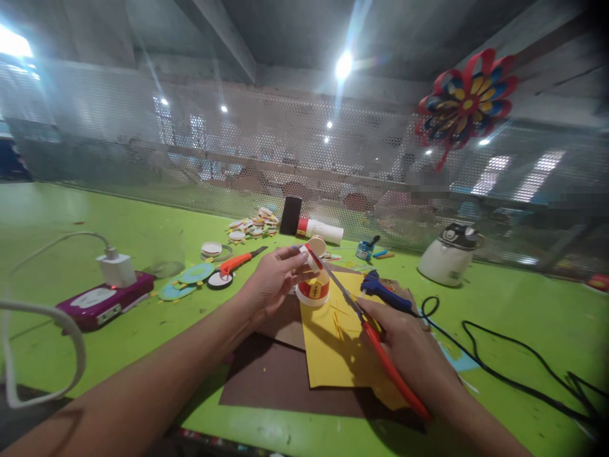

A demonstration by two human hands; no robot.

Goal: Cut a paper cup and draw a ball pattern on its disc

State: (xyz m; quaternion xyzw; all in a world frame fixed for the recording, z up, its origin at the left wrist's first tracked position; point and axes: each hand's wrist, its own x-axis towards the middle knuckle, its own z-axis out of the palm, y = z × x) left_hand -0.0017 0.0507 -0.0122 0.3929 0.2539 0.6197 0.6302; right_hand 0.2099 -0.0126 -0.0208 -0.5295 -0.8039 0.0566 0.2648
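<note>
Raised over the middle of the table, my left hand (275,279) pinches a small white paper-cup piece with a red band (311,259). My right hand (406,333) is closed around scissors with long red handles (392,371); their blades point up and left, the tips close to the held piece. Whether the tips touch it, I cannot tell. Just below stands a white cup with a red band and yellow patch (314,293), partly covered by my left fingers. A yellow sheet (328,358) with thin yellow strips lies under both hands, over brown sheets (266,377).
A blue glue gun (384,294) with a black cord lies right of the yellow sheet. Behind are a phone (290,216), stacked cups (323,231), a paint jar (364,250) and a kettle (446,259). Leftward lie an orange knife (236,261) and a purple power strip (102,308).
</note>
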